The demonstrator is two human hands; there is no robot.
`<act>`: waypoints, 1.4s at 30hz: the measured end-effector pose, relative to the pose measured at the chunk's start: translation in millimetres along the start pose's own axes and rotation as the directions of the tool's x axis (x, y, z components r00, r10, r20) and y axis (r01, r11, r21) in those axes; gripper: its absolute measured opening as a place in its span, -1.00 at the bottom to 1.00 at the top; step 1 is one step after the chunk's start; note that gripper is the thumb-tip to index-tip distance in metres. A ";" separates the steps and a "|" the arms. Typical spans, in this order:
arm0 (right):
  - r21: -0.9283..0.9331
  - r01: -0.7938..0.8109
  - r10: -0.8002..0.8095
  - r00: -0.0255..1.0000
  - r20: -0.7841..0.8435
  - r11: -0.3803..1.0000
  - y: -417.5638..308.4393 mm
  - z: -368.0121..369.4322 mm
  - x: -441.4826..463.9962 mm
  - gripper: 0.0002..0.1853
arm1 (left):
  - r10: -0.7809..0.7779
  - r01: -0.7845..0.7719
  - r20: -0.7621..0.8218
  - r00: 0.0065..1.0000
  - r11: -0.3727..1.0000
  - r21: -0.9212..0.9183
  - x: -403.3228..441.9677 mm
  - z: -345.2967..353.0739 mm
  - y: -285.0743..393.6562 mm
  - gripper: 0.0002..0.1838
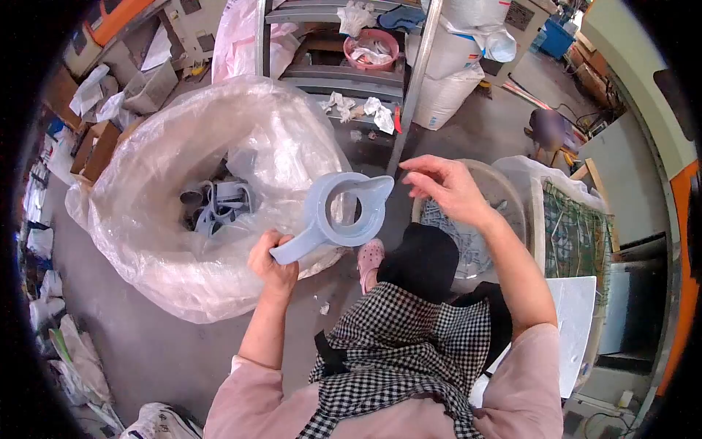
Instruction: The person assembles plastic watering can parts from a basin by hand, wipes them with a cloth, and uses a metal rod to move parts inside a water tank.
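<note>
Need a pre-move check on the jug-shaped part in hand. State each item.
1. Left hand gripping the handle of the pale blue jug-shaped part: ok.
2. Right hand free: ok, nothing visible in it, apart from the spout.
3. Plastic bag open: ok, mouth wide, grey parts visible inside.
4. Floor free of scraps by the pink clog: not ok, a pale scrap lies nearby.
5. Underside of the jug-shaped part free of flaws: cannot tell, hidden from this view.

Pitcher (316, 212), centre: smooth plastic, soft sheen. Large bag (146, 219), 9 o'clock: crinkled, glossy plastic film. Steps (314, 72), 12 o'clock: metal. Apron (398, 351), 5 o'clock: matt cloth.
</note>
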State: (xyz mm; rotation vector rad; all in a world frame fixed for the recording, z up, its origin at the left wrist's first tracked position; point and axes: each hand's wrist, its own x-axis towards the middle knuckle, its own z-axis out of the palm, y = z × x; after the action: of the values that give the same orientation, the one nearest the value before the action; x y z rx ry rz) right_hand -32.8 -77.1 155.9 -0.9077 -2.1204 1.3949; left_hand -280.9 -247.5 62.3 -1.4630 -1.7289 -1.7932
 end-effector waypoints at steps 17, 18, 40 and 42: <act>0.241 -0.031 -0.026 0.972 0.232 0.970 -28.8 42.7 -5.8 -0.54 | -0.026 0.026 0.025 0.999 1.000 -0.001 -11.6 -12.1 10.0 -0.85; 0.240 -0.032 -0.026 0.972 0.234 0.970 -28.5 41.4 -4.7 -0.54 | -0.020 0.020 0.027 0.999 1.000 0.012 -11.9 -11.6 9.2 -0.86; 0.441 -0.087 -0.072 0.940 0.332 0.893 -24.4 47.0 16.8 -0.62 | -0.333 0.337 0.065 0.941 0.940 -0.061 -34.7 -7.1 -23.7 -0.93; 0.507 -0.114 -0.079 0.936 0.343 0.854 -15.1 45.8 20.6 -0.62 | -0.241 0.242 0.021 0.970 0.965 -0.097 -35.5 -3.4 -24.8 -0.79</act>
State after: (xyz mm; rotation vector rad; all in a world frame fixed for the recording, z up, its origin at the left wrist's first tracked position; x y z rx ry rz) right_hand -81.9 -95.1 151.9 -0.4811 -1.7930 2.1330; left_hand -284.7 -259.6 20.7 -1.3464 -1.9204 -2.0227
